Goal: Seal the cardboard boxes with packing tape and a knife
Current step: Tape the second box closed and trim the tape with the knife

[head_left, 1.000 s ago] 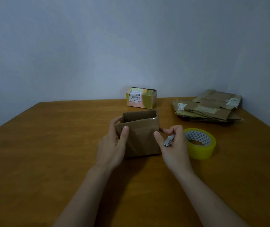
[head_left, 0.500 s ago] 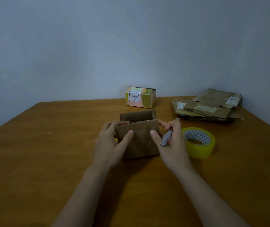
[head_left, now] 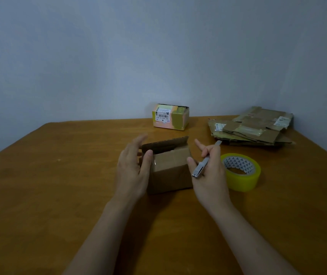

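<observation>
Head view: cardboard box (head_left: 170, 172), far flap (head_left: 165, 144) upright; knife (head_left: 202, 165) in right hand (head_left: 212, 177)

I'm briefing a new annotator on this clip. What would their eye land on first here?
First the hands, centre: the left hand touches a small brown box whose far flap stands up; the right hand holds a metal knife beside it. Then the bright yellow tape roll right of that hand, and a labelled box and flattened cardboard at the far edge of the table.
</observation>
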